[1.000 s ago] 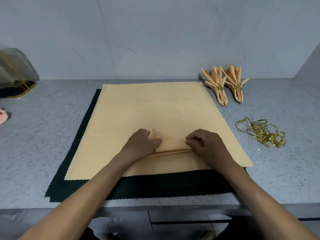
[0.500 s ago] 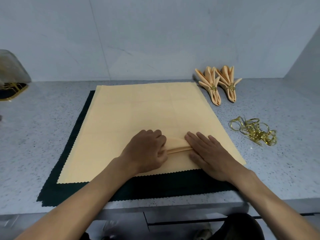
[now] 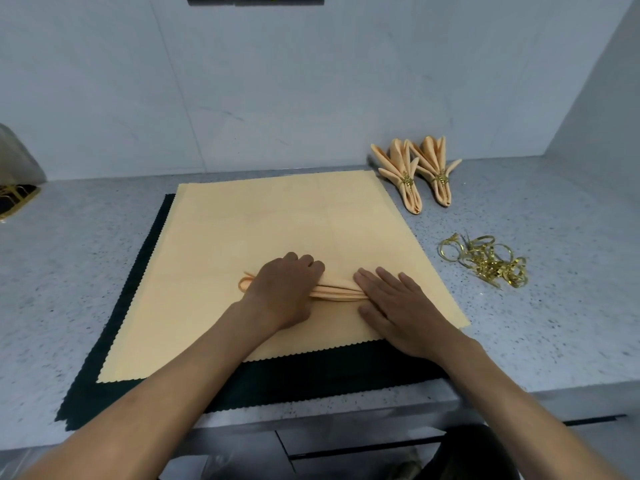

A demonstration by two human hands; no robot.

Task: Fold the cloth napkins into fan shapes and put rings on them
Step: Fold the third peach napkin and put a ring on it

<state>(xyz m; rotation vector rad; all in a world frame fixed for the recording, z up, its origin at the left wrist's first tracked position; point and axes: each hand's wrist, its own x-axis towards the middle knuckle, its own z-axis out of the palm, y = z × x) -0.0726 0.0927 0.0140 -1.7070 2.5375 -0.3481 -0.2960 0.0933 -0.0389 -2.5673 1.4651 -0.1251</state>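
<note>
Speckled grey countertop [image 3: 69, 271] fills my view, backed by a pale wall. Nearest me, a dark green cloth [image 3: 311, 379] lies under the peach napkin [image 3: 270, 230] I'm pleating. My left hand [image 3: 284, 292] sits with fingers curled, pressing down on the stacked pleats [image 3: 337, 293]; my right hand [image 3: 401, 310] lies flat with straight fingers on their other end. Farther right I see loose gold rings [image 3: 485, 261], and beyond them two finished fan napkins [image 3: 419, 171] by the wall.
</note>
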